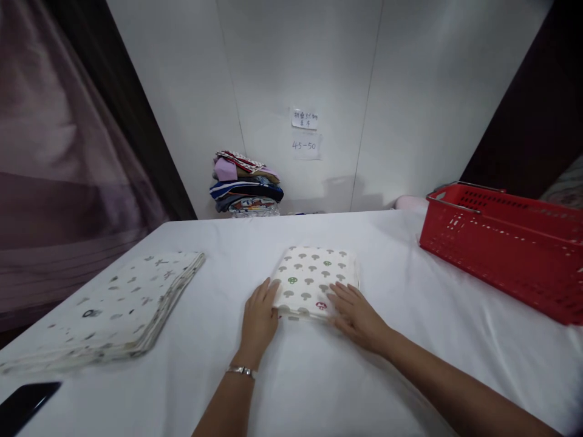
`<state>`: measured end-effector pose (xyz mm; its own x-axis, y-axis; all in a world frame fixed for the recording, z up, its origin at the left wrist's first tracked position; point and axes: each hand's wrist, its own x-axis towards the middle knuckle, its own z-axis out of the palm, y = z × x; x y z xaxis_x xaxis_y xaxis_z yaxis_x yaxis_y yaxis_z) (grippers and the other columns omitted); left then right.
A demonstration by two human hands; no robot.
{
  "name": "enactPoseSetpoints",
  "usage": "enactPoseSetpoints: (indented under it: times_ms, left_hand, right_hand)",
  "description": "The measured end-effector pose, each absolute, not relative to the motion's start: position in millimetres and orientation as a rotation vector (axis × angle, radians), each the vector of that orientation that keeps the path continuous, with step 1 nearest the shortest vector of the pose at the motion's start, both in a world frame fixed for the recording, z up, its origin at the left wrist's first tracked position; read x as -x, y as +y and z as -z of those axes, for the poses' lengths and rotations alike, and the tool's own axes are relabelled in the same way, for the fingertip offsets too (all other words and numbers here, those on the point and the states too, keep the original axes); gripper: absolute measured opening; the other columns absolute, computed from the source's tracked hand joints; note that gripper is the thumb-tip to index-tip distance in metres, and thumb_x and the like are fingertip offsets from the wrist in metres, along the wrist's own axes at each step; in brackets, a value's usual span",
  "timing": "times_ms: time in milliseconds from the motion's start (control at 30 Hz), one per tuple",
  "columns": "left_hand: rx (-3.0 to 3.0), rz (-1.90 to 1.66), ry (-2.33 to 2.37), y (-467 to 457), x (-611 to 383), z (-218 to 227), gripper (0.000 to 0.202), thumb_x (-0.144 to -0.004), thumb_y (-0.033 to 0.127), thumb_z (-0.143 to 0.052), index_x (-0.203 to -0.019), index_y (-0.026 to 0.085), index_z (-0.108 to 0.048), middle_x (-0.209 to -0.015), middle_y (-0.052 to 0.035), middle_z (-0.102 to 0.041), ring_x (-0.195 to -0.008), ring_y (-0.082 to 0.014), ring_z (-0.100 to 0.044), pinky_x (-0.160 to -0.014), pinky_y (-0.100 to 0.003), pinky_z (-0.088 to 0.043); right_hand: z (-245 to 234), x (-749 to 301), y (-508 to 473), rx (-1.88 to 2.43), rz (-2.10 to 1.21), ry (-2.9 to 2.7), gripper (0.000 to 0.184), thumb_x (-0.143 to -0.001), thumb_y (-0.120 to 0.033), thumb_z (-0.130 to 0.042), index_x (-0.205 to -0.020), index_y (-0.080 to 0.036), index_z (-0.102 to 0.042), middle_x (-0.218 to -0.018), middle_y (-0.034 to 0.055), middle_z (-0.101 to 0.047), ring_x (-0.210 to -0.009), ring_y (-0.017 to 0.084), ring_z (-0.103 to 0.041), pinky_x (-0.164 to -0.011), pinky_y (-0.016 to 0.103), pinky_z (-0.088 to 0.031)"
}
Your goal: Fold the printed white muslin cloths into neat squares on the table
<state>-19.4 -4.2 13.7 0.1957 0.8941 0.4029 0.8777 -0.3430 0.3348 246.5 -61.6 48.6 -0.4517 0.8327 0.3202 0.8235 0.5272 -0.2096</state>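
Observation:
A folded white cloth (307, 279) printed with grey mushrooms, and a few green and red ones, lies flat on the white-covered table in front of me. Along its left edge rests my left hand (260, 312), its fingers stretched forward against the side and the thumb by the near left corner. My right hand (357, 315) touches the cloth's near right part, fingers extended and spread over the top. Neither hand lifts the cloth. To the left is a larger stack of folded white cloth (122, 303) with a small dark print.
A red plastic basket (505, 249) with a metal handle stands at the right. Behind the table's far edge is a pile of folded clothes (246, 185). A dark phone-like object (27, 403) lies near left. Paper notes (306, 145) hang on the wall; a pinkish curtain (59, 152) hangs left.

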Motion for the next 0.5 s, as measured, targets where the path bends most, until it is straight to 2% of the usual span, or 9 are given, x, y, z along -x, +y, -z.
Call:
enactPoseSetpoints:
  times_ms: [133, 267, 367, 500]
  left_hand:
    - [-2.498, -0.745, 1.690, -4, 16, -12, 0.067, -0.068, -0.004, -0.040, -0.128, 0.025, -0.050, -0.140, -0.0028, -0.043, -0.131, -0.0220, -0.036, -0.107, -0.044, -0.031]
    - [-2.481, -0.629, 1.680, -3, 19, -9, 0.069, -0.067, -0.005, -0.039, -0.128, 0.025, -0.050, -0.140, -0.0023, -0.043, -0.131, -0.0201, -0.037, -0.109, -0.045, -0.027]
    - [-2.466, -0.616, 1.681, -2, 20, -6, 0.071, -0.065, -0.006, -0.038, -0.127, 0.026, -0.050, -0.140, -0.0014, -0.043, -0.131, -0.0190, -0.037, -0.109, -0.044, -0.028]
    - [-2.480, -0.637, 1.659, 1, 19, -1, 0.073, -0.063, -0.007, -0.037, -0.128, 0.021, -0.050, -0.140, -0.0028, -0.043, -0.132, -0.0188, -0.036, -0.109, -0.041, -0.030]
  right_hand:
    - [-62, -231, -21, 1.451, -0.069, -2.332, 0.056, -0.093, -0.047, -0.037, -0.139, -0.016, -0.037, -0.149, 0.0113, -0.026, -0.139, 0.024, -0.016, -0.111, 0.047, -0.021]
    - [-38, -243, 17, 1.721, -0.125, -2.316, 0.064, -0.090, -0.055, -0.036, -0.140, -0.014, -0.035, -0.146, 0.0161, -0.030, -0.137, 0.029, -0.020, -0.108, 0.050, -0.022]
    - [-17, -256, 26, 1.760, -0.082, -2.317, 0.067, -0.090, -0.060, -0.032, -0.140, -0.015, -0.035, -0.146, 0.0158, -0.030, -0.136, 0.030, -0.022, -0.107, 0.050, -0.022]
    - [-20, -254, 26, 1.819, -0.128, -2.336, 0.068, -0.089, -0.060, -0.033, -0.139, -0.014, -0.038, -0.146, 0.0167, -0.029, -0.136, 0.031, -0.022, -0.107, 0.050, -0.021]
